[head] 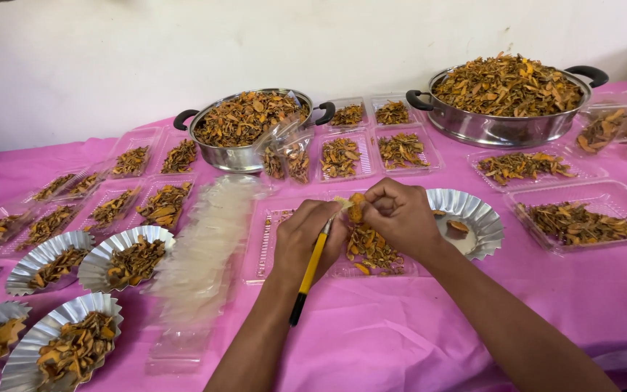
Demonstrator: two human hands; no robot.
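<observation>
Hands (357, 225) over clear tray (270, 247) of dried orange slices (371, 250)

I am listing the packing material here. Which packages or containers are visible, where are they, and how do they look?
Clear plastic trays: across the pink table, rectangular, holding orange-brown dried slices.
Foil dishes: left front, round, fluted, silver.
Clear pouches: overlapping row, left of the hands.
No labels or screens.

Two steel pots (252, 131) (506, 101); five fluted foil dishes (121, 258); one yellow brush (310, 268).
</observation>
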